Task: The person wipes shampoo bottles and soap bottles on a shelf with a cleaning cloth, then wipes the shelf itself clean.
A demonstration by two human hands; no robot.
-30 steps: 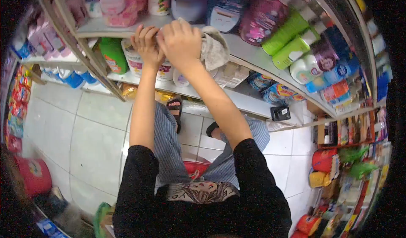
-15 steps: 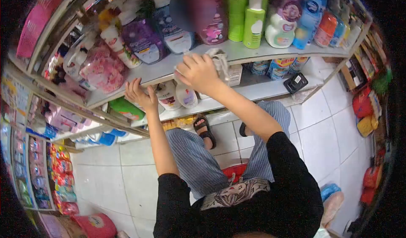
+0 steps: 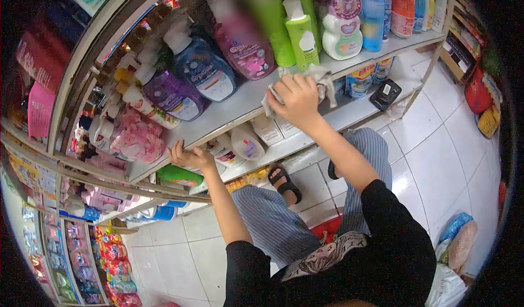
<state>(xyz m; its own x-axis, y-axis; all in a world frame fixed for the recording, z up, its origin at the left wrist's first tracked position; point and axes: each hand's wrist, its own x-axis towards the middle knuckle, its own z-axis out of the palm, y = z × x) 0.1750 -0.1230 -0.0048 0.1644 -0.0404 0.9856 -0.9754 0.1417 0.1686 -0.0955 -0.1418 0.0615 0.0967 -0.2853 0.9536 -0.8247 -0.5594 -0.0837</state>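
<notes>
My right hand (image 3: 297, 100) is closed on a crumpled grey-white cloth (image 3: 326, 84), pressing it to the front edge of the upper shelf (image 3: 213, 126). Just behind the cloth stand a light green bottle (image 3: 301, 34) and a pink bottle (image 3: 243, 48). My left hand (image 3: 191, 158) rests at the same shelf edge farther left, its fingers loosely bent and apart, holding no loose item. Nearest to it are a pink mesh puff bundle (image 3: 136, 135) above and a green package (image 3: 180, 175) below. Blue (image 3: 204, 69) and purple (image 3: 173, 95) bottles stand between the hands.
White bottles (image 3: 247, 142) and a black device (image 3: 385, 94) sit on the lower shelf. A white-green bottle (image 3: 343, 37) and a blue spray can (image 3: 373, 18) stand right on the upper shelf. Bags (image 3: 456, 236) lie on the tiled floor (image 3: 420, 170).
My right hand has slid the cloth rightward along the shelf edge, from below the pink bottle to the light green one. My left hand stays near the puffs, fingers more bent. The view has shifted.
</notes>
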